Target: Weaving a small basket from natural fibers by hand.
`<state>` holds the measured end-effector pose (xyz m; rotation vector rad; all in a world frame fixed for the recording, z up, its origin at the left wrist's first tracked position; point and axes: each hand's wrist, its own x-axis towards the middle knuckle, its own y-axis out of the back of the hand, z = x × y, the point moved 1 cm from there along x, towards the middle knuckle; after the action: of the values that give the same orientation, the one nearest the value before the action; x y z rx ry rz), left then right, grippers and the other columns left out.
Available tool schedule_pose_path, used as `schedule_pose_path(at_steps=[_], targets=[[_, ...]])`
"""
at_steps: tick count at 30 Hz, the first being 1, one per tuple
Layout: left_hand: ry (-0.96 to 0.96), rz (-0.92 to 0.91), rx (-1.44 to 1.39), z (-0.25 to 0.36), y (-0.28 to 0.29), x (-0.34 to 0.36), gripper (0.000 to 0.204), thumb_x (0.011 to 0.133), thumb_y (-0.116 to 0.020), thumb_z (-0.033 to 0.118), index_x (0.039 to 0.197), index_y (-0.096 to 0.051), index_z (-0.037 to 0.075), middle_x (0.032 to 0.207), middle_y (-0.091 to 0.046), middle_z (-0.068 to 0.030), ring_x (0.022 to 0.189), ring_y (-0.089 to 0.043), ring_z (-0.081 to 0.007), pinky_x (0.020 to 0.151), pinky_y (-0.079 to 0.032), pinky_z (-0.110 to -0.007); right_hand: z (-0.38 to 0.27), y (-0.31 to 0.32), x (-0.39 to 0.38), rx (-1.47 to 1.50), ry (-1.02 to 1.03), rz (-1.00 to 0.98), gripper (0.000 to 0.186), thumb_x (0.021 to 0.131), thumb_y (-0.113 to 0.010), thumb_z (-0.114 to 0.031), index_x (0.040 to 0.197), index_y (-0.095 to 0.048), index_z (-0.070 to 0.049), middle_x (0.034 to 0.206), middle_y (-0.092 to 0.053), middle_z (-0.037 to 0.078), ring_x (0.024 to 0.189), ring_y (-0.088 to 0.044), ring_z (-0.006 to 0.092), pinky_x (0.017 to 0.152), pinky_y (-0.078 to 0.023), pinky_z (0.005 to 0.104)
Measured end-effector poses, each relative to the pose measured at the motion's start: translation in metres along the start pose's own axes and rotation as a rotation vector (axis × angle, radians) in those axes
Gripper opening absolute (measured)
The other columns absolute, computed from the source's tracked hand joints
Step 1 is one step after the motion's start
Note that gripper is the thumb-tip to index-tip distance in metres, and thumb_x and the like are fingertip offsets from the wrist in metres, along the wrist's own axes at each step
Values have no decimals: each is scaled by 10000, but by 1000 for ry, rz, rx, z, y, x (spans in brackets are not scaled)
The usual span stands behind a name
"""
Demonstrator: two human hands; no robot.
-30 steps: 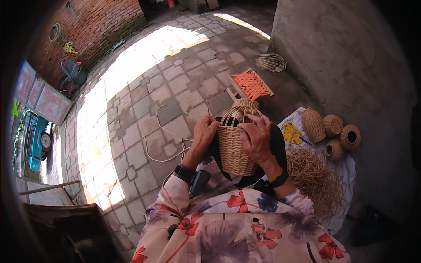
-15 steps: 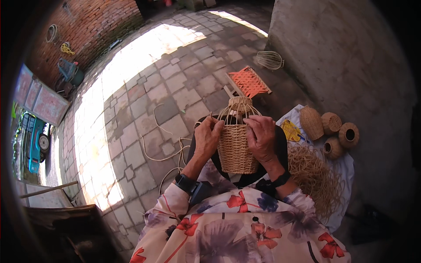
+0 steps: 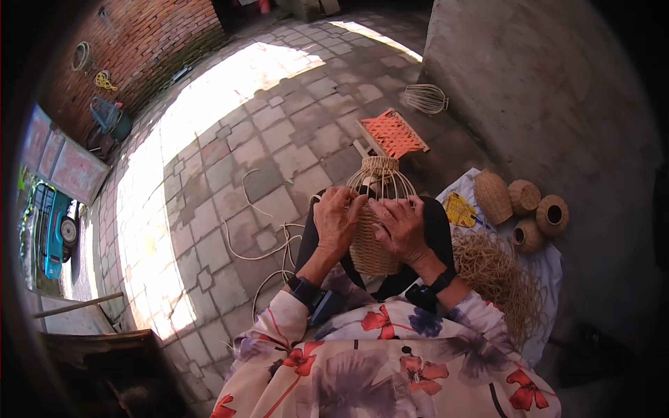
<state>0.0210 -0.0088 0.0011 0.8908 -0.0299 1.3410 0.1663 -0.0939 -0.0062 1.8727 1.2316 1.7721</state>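
A half-woven tan basket (image 3: 373, 252) with bare upright spokes joined to a narrow woven neck (image 3: 380, 162) rests between my dark-clad knees. My left hand (image 3: 336, 223) grips the top edge of the weave at its left, fingers bent. My right hand (image 3: 401, 226) lies over the front of that edge, fingers curled on the weave and spokes close to my left fingertips. Exactly what strand the fingertips pinch is too small to make out. A loose cord (image 3: 244, 257) trails on the paving to the left.
An orange-webbed wooden stool (image 3: 391, 132) stands ahead. A spoke frame (image 3: 426, 99) lies by the concrete wall (image 3: 543, 83). At right, several finished baskets (image 3: 492, 195), a yellow item (image 3: 460, 209) and tangled cord (image 3: 491, 279) sit on white cloth (image 3: 545, 292). A teal vehicle (image 3: 56, 237) shows far left.
Both hands have come closer together on the basket's top woven edge. My right hand has moved leftward across the front, and my left fingertips now nearly meet it.
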Motion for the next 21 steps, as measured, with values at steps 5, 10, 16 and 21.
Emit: schedule_pose_path(at_steps=[5,10,16,21], targets=[[-172,-9,135,14,2,22,193,787,-698,237,855,-647,63,728,-593,-108,693,-619,-311,613,-471,-400,-3,-4,1,9,-20,7,438,785,-633,-240,1198,-590,-103,884,-553,37,875,-529,215,900,-340,464],[10,-297,81,15,-6,25,219,794,-670,215,976,-642,96,762,-649,-141,714,-637,-329,623,-479,-405,-4,-4,4,89,-122,-23,308,765,-632,-203,1052,-599,-97,837,-533,54,836,-529,247,881,-338,448],[128,-390,-174,9,3,24,288,788,-621,138,1067,-601,69,742,-668,-128,639,-651,-238,631,-501,-353,0,-2,3,222,-187,14,261,761,-610,-143,1016,-593,-90,849,-565,66,845,-539,257,874,-337,431],[356,-300,-370,-14,5,1,278,773,-618,72,1047,-595,33,745,-646,-35,686,-609,-102,645,-496,-265,-3,1,6,220,-159,10,250,768,-598,-123,1016,-595,-86,842,-574,66,848,-546,254,865,-339,424]])
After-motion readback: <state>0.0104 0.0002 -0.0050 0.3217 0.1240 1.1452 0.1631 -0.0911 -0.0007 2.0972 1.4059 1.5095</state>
